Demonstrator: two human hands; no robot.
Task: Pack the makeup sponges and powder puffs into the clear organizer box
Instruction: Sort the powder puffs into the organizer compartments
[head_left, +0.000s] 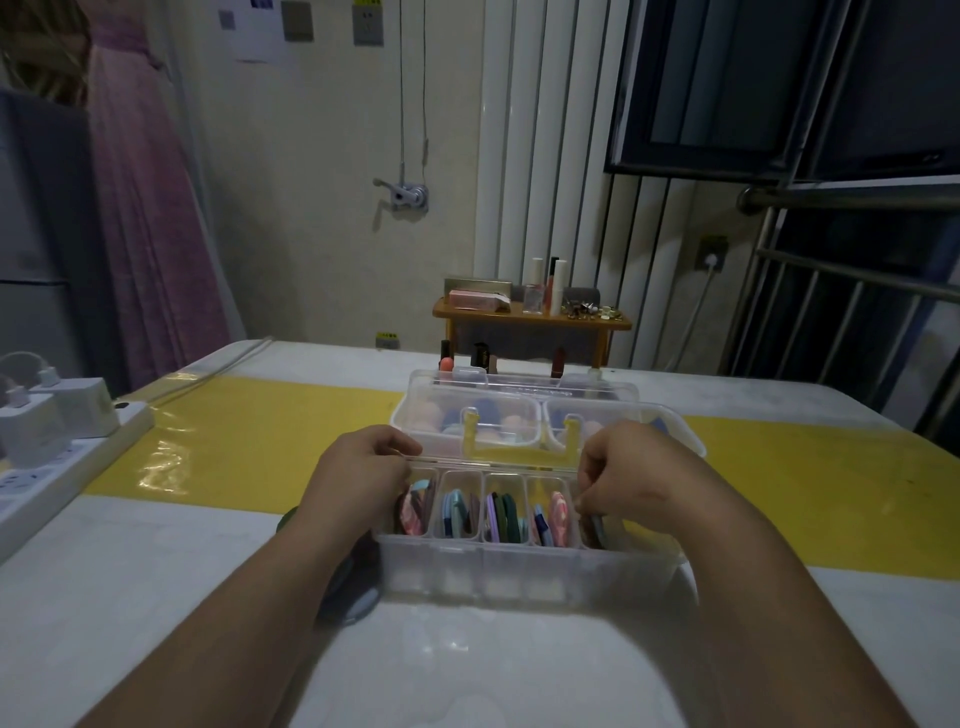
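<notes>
A clear box (524, 571) is sitting on the white bench (156, 571), near the front edge and just in front of a yellow strip (249, 436). Its front tray is lying open, split into a row of narrow compartments, and flat powder puffs (501, 512) in pink, blue, purple, green and striped colours are standing on edge inside them. Behind it, the box's rear part is showing two clear lids with yellow latches (470, 431), and rounded sponges (511, 423) in pink and blue are showing through them.

The left hand (363, 467) is curling over the tray's left end, its fingers pinching the thin clear rim there. The right hand (618, 467) is curling over the right end, fingers narrowed on the rim, with fingertips dipping toward the last compartment; whether they are gripping a puff there I cannot tell. Both forearms are reaching in from the bottom of the view.

A dark round object (348, 587) is lying partly hidden under the left forearm. A white power strip (52, 467) with chargers is resting at the bench's left edge. Lipsticks (480, 357) are standing behind the box, and a small wooden stand (530, 317) with bottles is sitting beyond them.
</notes>
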